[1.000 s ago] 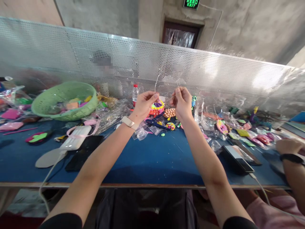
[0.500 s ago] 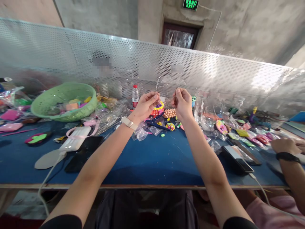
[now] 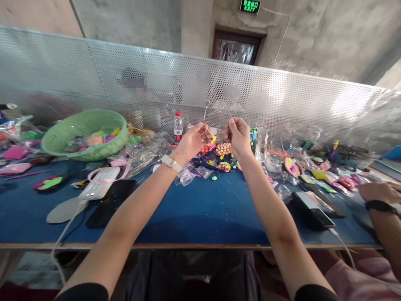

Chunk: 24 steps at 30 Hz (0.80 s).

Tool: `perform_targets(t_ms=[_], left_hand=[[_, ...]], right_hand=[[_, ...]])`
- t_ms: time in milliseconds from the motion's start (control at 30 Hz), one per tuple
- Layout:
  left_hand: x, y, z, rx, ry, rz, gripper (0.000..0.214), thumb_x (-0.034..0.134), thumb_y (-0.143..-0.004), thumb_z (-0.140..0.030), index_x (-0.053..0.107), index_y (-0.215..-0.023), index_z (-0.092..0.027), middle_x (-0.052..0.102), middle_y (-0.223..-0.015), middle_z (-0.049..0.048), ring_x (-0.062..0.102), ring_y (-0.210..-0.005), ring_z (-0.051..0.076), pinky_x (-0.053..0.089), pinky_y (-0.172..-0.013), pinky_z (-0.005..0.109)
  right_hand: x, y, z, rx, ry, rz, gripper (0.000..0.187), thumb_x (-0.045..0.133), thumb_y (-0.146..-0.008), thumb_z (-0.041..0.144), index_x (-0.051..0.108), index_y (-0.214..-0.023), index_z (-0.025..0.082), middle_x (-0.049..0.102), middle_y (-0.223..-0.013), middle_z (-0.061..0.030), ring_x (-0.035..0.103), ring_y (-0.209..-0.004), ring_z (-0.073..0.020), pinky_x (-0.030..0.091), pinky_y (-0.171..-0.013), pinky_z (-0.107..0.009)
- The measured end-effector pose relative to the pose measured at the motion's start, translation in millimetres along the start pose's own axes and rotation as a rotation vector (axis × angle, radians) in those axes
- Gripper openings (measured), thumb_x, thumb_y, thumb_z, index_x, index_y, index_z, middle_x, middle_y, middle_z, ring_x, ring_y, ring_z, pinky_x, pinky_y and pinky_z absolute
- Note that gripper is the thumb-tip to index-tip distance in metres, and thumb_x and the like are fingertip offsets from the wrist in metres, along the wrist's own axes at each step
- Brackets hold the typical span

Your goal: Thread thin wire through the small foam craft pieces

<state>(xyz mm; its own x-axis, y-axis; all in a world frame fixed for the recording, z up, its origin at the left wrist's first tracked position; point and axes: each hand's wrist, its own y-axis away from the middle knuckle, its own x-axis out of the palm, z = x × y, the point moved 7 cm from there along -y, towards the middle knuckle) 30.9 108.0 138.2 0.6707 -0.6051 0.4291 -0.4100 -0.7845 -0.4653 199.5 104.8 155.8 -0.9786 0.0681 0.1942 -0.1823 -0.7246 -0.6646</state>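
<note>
Both my hands are raised over the middle of the table. A thin pale wire (image 3: 205,112) rises in a curve from the fingers of my left hand (image 3: 196,140), which pinch it. My right hand (image 3: 237,134) is level with it, a short gap to the right, fingers closed in a pinch. A faint thin strand shows above the right fingertips, seemingly part of the same wire, though it blends into the mesh behind. Below and beyond the hands lie dark blue-handled pliers (image 3: 205,160), a knobbly tan piece (image 3: 223,149) and a small colourful clay figure (image 3: 224,167).
A green basket (image 3: 84,154) with clay packs stands left, beside a red-capped bottle (image 3: 178,127). A white power bank (image 3: 102,184) and phones lie near the front. Bagged clay crowds the right. A perforated metal screen (image 3: 175,79) closes the back; another person's hand (image 3: 377,193) is at right.
The left fingers have loosened slightly and turned around the wire. My right hand has shifted slightly left and down. The wire's upper end leans a little further left.
</note>
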Motion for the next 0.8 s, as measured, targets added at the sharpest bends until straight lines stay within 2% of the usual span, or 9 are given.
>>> perform_targets(t_ms=[67, 200, 333, 433, 533, 700, 800], left_hand=[[-3.9, -1, -1, -0.023, -0.024, -0.018, 0.030, 0.087, -0.094, -0.042, 0.069, -0.084, -0.021, 0.068, -0.085, 0.0003, 0.067, -0.079, 0.013, 0.058, -0.075, 0.027], [-5.2, -2, -7, -0.039, -0.106, 0.020, 0.016, 0.091, -0.087, -0.026, 0.077, -0.089, -0.018, 0.074, -0.091, 0.0016, 0.071, -0.081, 0.011, 0.060, -0.079, 0.026], [-8.6, -2, -18, 0.004, -0.237, 0.015, 0.013, 0.091, -0.089, -0.023, 0.086, -0.099, -0.017, 0.082, -0.100, 0.0068, 0.076, -0.090, 0.015, 0.062, -0.089, 0.031], [-7.8, -2, -24, 0.063, -0.310, 0.020, 0.017, 0.095, -0.086, -0.021, 0.088, -0.102, -0.019, 0.083, -0.102, 0.0074, 0.077, -0.095, 0.016, 0.061, -0.091, 0.030], [-2.9, -1, -22, 0.099, -0.291, 0.035, 0.018, 0.098, -0.084, -0.024, 0.088, -0.099, -0.020, 0.081, -0.095, 0.0048, 0.074, -0.087, 0.014, 0.061, -0.085, 0.027], [6.9, 4, -17, 0.154, -0.218, 0.023, 0.017, 0.098, -0.086, -0.027, 0.082, -0.090, -0.021, 0.074, -0.086, 0.0010, 0.067, -0.076, 0.010, 0.058, -0.078, 0.025], [9.4, 4, -16, 0.153, -0.201, 0.031, 0.021, 0.098, -0.087, -0.030, 0.079, -0.088, -0.022, 0.071, -0.083, -0.0004, 0.065, -0.074, 0.011, 0.058, -0.076, 0.025]], right_hand=[[-3, 1, 16, -0.082, 0.100, -0.005, 0.044, 0.073, -0.099, 0.066, 0.053, -0.090, 0.028, 0.057, -0.072, 0.0067, 0.051, -0.048, -0.0068, 0.036, -0.041, -0.022], [-5, 3, 41, -0.165, 0.237, 0.013, 0.042, 0.068, -0.103, 0.066, 0.054, -0.095, 0.028, 0.063, -0.082, 0.0037, 0.054, -0.051, -0.0062, 0.038, -0.042, -0.022], [-10, 0, 45, -0.168, 0.248, 0.044, 0.041, 0.065, -0.106, 0.067, 0.054, -0.096, 0.028, 0.062, -0.081, 0.0039, 0.054, -0.051, -0.0066, 0.038, -0.043, -0.023], [-16, -6, 36, -0.097, 0.185, 0.055, 0.041, 0.066, -0.106, 0.065, 0.055, -0.094, 0.028, 0.058, -0.077, 0.0052, 0.052, -0.051, -0.0071, 0.037, -0.043, -0.023], [-17, -9, 23, 0.024, 0.036, 0.061, 0.039, 0.074, -0.103, 0.058, 0.055, -0.089, 0.027, 0.058, -0.077, 0.0057, 0.047, -0.050, -0.0060, 0.034, -0.042, -0.023], [3, -2, -5, 0.278, -0.171, 0.156, 0.038, 0.080, -0.101, 0.048, 0.055, -0.085, 0.025, 0.057, -0.078, 0.0066, 0.037, -0.050, -0.0046, 0.033, -0.044, -0.020], [13, 3, -13, 0.326, -0.175, 0.189, 0.039, 0.079, -0.102, 0.049, 0.054, -0.084, 0.025, 0.055, -0.076, 0.0070, 0.036, -0.051, -0.0053, 0.032, -0.044, -0.020]])
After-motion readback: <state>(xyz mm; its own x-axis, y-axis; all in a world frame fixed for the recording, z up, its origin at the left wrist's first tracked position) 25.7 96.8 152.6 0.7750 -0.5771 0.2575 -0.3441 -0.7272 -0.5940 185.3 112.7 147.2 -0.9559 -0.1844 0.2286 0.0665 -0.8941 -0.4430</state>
